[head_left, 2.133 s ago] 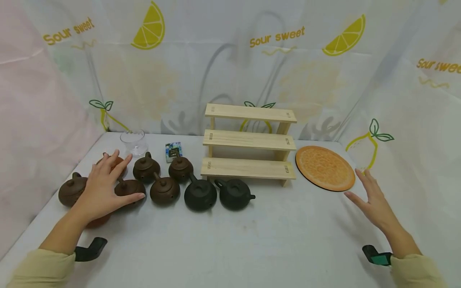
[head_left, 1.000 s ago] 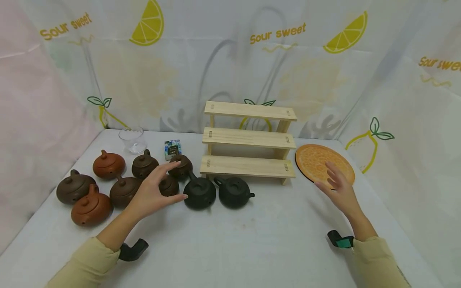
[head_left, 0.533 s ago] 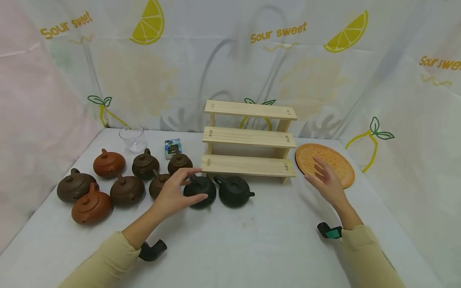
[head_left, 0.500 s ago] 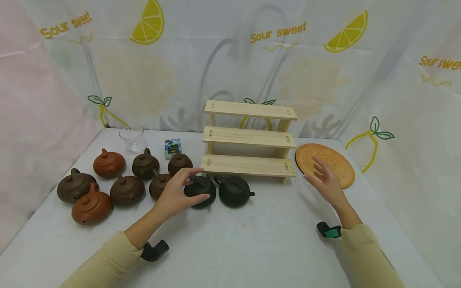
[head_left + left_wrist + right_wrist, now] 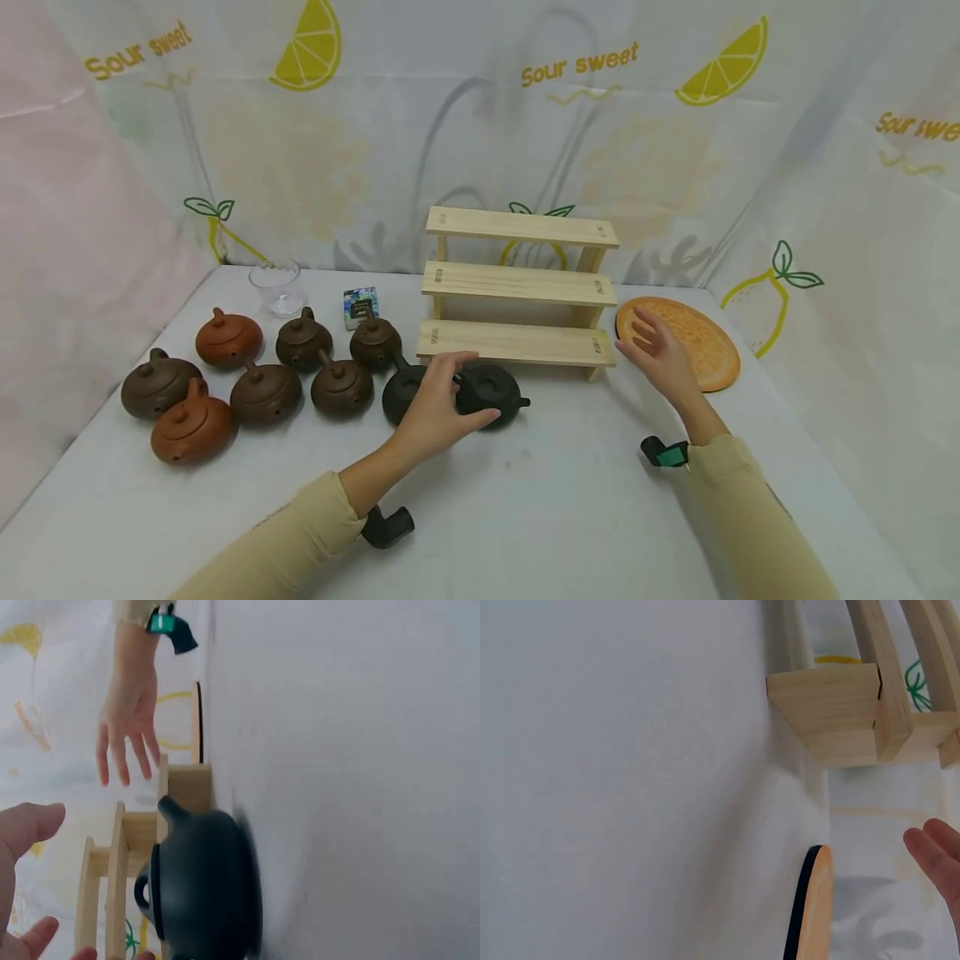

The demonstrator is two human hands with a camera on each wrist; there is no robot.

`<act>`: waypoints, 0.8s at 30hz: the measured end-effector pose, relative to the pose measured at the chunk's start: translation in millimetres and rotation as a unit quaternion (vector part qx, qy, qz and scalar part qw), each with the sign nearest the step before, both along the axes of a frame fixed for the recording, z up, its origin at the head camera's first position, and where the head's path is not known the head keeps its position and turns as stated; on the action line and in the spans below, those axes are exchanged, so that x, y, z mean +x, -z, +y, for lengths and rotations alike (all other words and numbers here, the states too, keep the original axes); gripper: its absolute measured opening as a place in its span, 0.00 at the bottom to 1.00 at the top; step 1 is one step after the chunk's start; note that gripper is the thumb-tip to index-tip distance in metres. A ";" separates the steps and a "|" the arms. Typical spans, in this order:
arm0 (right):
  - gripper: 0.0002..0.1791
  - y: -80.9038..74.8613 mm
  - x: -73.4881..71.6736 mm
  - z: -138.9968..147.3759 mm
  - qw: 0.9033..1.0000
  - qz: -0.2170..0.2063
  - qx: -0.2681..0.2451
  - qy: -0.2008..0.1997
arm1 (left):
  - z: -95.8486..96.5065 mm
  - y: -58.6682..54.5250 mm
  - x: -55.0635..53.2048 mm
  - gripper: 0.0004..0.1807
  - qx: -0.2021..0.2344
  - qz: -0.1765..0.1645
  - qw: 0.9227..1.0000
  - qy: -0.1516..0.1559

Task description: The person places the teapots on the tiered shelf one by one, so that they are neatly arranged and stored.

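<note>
My left hand [image 5: 438,408] hovers in front of the right black teapot [image 5: 491,396], thumb and fingers spread apart with nothing between them. It partly covers the left black teapot [image 5: 401,393]. In the left wrist view, the black teapot [image 5: 202,885] sits on the table, beside the spread fingers. My right hand [image 5: 660,358] is held above the table, overlapping the round orange mat [image 5: 708,350], its fingers loosely extended and holding nothing. Only some fingers [image 5: 934,859] of it show in the right wrist view.
A three-tier wooden shelf [image 5: 517,342] stands at the back middle. To the left are several brown teapots [image 5: 266,396], two reddish ones [image 5: 193,429], a clear glass bowl [image 5: 279,292] and a small blue patterned box [image 5: 361,305]. Printed cloth hangs behind the table.
My left hand has moved right from over the brown teapots to the black ones. My right hand has moved left from beyond the mat. The teapots stay where they were.
</note>
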State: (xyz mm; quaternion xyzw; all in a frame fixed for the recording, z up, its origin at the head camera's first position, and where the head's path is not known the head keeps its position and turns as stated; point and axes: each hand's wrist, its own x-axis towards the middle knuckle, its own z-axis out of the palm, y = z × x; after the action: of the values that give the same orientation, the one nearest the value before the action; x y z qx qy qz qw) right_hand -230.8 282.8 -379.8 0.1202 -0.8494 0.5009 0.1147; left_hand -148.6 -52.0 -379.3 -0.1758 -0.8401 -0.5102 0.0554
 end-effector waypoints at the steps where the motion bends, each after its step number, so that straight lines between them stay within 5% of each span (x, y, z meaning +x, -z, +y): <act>1: 0.34 -0.3 -1.9 -1.7 1.000 0.002 -0.006 -0.004 | 3.5 0.5 -0.1 0.40 -0.009 -0.012 1.000 -0.009; 6: 0.34 -0.2 -10.8 -8.3 0.999 0.002 -0.026 -0.021 | 18.3 3.9 -0.8 0.42 -0.041 -0.067 0.996 -0.035; 12: 0.35 2.9 -19.0 -11.7 0.998 -0.022 -0.042 -0.030 | 35.8 7.0 -2.6 0.44 -0.001 -0.103 0.994 -0.047; 19: 0.34 -6.2 -16.1 -19.5 0.997 -0.036 -0.060 -0.042 | 50.7 18.4 -7.7 0.41 -0.020 -0.075 0.994 -0.081; 24: 0.37 2.4 -21.1 -17.1 0.994 -0.043 -0.076 -0.061 | 49.2 24.9 -6.2 0.34 0.012 -0.074 0.993 -0.096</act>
State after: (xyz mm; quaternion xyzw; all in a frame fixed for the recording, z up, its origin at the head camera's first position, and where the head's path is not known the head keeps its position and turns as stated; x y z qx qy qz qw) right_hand -251.9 265.7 -382.2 0.1409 -0.8038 0.5752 0.0561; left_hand -154.8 -2.8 -404.2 -0.0553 -0.8489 -0.5238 0.0440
